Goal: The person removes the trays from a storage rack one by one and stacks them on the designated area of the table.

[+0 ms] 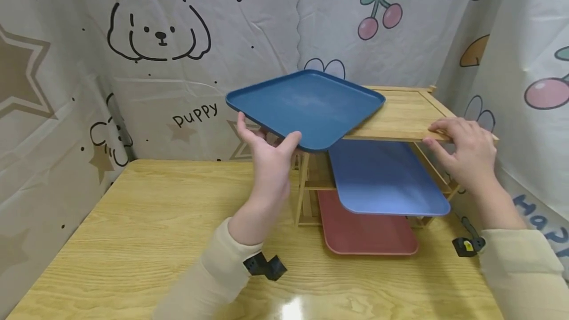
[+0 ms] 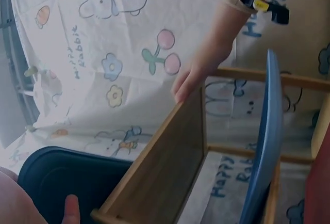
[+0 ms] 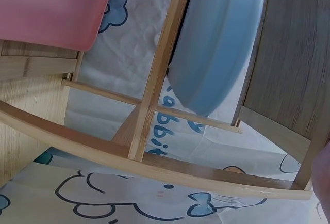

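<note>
My left hand (image 1: 271,157) grips a dark blue tray (image 1: 306,107) by its near left edge, thumb over the rim and the other fingers partly hidden beneath. The tray is raised and turned cornerwise, its right part overlapping the top of a wooden rack (image 1: 404,112). With thumb at the front edge and fingers on top, my right hand (image 1: 468,149) holds the rack's top board at the right. A lighter blue tray (image 1: 386,177) lies on the shelf below and juts out in front. Under it, a red tray (image 1: 369,233) also sticks out from the lowest level.
The rack stands on a wood-grain table (image 1: 178,241) at the right. Printed cloth (image 1: 253,28) hangs behind and along both sides. Small black devices (image 1: 265,266) are strapped to both wrists. Rack bars (image 3: 149,74) cross the right wrist view, between the lower trays.
</note>
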Tool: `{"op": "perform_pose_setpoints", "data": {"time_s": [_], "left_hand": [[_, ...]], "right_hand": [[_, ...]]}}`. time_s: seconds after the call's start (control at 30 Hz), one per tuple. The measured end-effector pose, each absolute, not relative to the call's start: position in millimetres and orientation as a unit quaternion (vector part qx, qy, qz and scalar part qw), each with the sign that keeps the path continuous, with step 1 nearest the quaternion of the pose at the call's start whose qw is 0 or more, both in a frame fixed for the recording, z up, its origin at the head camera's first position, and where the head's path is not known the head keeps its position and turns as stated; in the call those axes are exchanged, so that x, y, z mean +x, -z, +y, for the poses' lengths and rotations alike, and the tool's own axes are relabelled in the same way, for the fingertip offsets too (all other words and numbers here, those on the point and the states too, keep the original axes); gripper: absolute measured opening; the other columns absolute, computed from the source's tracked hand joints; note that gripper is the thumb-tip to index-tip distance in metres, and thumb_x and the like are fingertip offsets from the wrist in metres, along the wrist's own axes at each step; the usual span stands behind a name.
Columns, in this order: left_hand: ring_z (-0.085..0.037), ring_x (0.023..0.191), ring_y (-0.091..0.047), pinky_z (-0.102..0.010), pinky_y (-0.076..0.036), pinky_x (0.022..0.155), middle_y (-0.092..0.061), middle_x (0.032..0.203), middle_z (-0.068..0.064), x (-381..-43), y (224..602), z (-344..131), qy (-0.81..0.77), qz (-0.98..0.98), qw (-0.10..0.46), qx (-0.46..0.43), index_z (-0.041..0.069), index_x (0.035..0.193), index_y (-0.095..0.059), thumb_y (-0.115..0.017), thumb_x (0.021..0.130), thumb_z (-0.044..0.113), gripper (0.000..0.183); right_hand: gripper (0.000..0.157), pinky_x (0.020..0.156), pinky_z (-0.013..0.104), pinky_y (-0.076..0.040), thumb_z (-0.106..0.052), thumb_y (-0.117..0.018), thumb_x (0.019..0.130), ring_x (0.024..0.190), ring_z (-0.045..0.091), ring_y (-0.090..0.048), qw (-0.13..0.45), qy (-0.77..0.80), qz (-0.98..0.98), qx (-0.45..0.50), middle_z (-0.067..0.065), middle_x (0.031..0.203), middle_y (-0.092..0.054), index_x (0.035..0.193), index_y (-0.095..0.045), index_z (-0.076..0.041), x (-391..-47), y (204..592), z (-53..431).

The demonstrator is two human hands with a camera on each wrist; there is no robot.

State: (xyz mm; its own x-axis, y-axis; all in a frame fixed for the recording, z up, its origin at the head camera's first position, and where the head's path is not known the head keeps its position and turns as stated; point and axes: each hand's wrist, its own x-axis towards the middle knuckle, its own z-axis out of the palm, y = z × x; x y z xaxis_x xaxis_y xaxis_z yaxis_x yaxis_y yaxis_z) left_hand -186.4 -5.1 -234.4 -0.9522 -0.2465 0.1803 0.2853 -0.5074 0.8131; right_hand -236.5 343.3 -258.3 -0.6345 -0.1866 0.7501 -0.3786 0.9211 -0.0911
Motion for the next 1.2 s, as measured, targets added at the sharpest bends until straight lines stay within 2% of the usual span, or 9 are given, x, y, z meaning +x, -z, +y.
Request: {"op": "perform_pose_setpoints", "data": {"time_s": [0.13, 0.27, 0.43, 0.63, 0.7, 0.87, 1.03, 1.2], "left_hand": [[-0.029, 0.099, -0.054, -0.038, -0.052, 0.072, -0.032, 0.129, -0.014, -192.4, 229.1, -24.4, 0.878, -0.454, 0.145, -0.05, 0.034, 0.135, -0.002, -0.06, 0.075, -0.008, 0.093], [-0.032, 0.095, -0.057, -0.042, -0.052, 0.069, -0.036, 0.124, -0.016, -197.7, 225.4, -47.5, 0.882, -0.447, 0.126, -0.074, 0.029, 0.134, -0.004, -0.054, 0.077, -0.01, 0.085], [-0.031, 0.1, -0.053, -0.04, -0.052, 0.067, -0.035, 0.125, -0.018, -205.5, 220.6, -76.5, 0.88, -0.458, 0.107, -0.069, 0.026, 0.134, -0.009, -0.047, 0.078, -0.011, 0.077], [-0.026, 0.096, -0.05, -0.039, -0.052, 0.068, -0.037, 0.122, -0.012, -212.5, 216.3, -105.5, 0.874, -0.474, 0.1, -0.032, 0.023, 0.135, -0.017, -0.038, 0.077, -0.012, 0.071], [-0.026, 0.099, -0.049, -0.04, -0.051, 0.068, -0.038, 0.12, -0.011, -214.1, 215.7, -113.5, 0.869, -0.485, 0.097, -0.023, 0.023, 0.136, -0.018, -0.036, 0.077, -0.012, 0.071], [-0.029, 0.114, -0.041, -0.045, -0.048, 0.075, -0.031, 0.132, -0.012, -218.2, 211.5, -130.7, 0.851, -0.52, 0.078, -0.008, 0.024, 0.138, -0.014, -0.032, 0.075, -0.012, 0.075], [-0.03, 0.119, -0.039, -0.048, -0.042, 0.083, -0.027, 0.14, -0.014, -220.8, 206.8, -147.0, 0.824, -0.561, 0.072, -0.003, 0.025, 0.14, -0.015, -0.033, 0.076, -0.014, 0.078], [-0.025, 0.111, -0.048, -0.039, -0.05, 0.072, -0.033, 0.137, -0.016, -221.9, 206.7, -164.1, 0.826, -0.559, 0.076, -0.008, 0.023, 0.14, -0.023, -0.036, 0.075, -0.015, 0.077]], "right_hand": [[0.045, 0.08, 0.053, -0.026, -0.049, -0.055, 0.081, 0.098, 0.033, -0.044, 0.394, -0.12, -0.898, 0.156, 0.013, 0.11, -0.056, 0.101, -0.058, -0.009, -236.1, 258.4, 343.0], [0.045, 0.082, 0.054, -0.026, -0.049, -0.056, 0.081, 0.1, 0.034, -0.044, 0.394, -0.119, -0.898, 0.156, 0.013, 0.11, -0.056, 0.102, -0.058, -0.009, -236.1, 258.6, 342.7], [0.048, 0.082, 0.054, -0.026, -0.052, -0.054, 0.081, 0.101, 0.034, -0.044, 0.393, -0.118, -0.899, 0.152, 0.013, 0.112, -0.056, 0.102, -0.058, -0.009, -236.1, 259.2, 342.6], [0.044, 0.082, 0.054, -0.026, -0.049, -0.057, 0.08, 0.101, 0.034, -0.044, 0.395, -0.12, -0.898, 0.155, 0.012, 0.113, -0.057, 0.101, -0.058, -0.01, -236.7, 258.8, 343.3], [0.045, 0.082, 0.055, -0.026, -0.05, -0.056, 0.081, 0.102, 0.034, -0.044, 0.393, -0.119, -0.899, 0.153, 0.012, 0.113, -0.057, 0.101, -0.058, -0.01, -236.7, 259.1, 343.4], [0.046, 0.082, 0.055, -0.026, -0.051, -0.054, 0.081, 0.102, 0.034, -0.044, 0.39, -0.118, -0.9, 0.152, 0.012, 0.113, -0.057, 0.102, -0.058, -0.011, -236.7, 259.5, 343.5], [0.043, 0.081, 0.055, -0.026, -0.048, -0.056, 0.081, 0.101, 0.034, -0.044, 0.388, -0.119, -0.901, 0.151, 0.012, 0.113, -0.057, 0.102, -0.057, -0.011, -236.2, 259.9, 342.8], [0.044, 0.082, 0.056, -0.026, -0.05, -0.055, 0.082, 0.102, 0.034, -0.044, 0.388, -0.12, -0.901, 0.151, 0.012, 0.114, -0.056, 0.102, -0.058, -0.011, -235.9, 259.2, 342.8]]}}
